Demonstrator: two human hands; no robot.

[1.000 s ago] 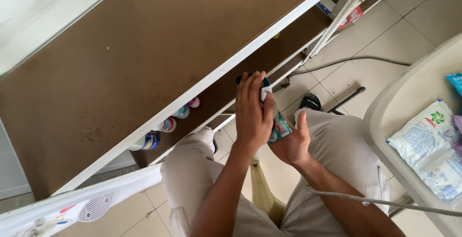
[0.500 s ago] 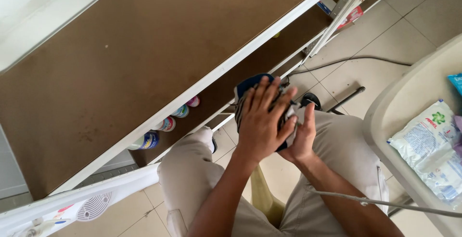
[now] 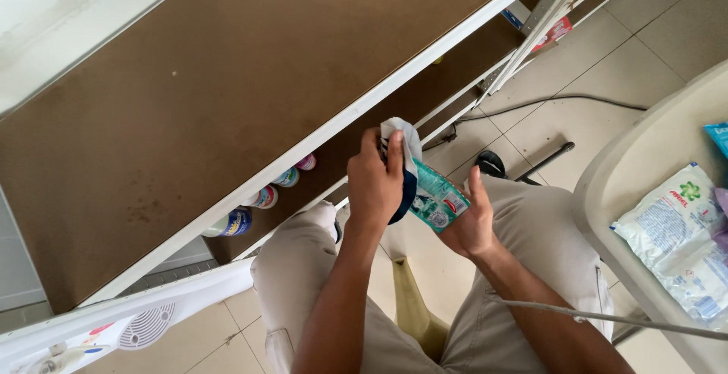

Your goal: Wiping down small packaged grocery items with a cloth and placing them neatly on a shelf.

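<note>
Above floor, packet [image 3: 438, 201] between hands [image 3: 425, 199].

bare forearms, beige trousers, prob. cotton
</note>
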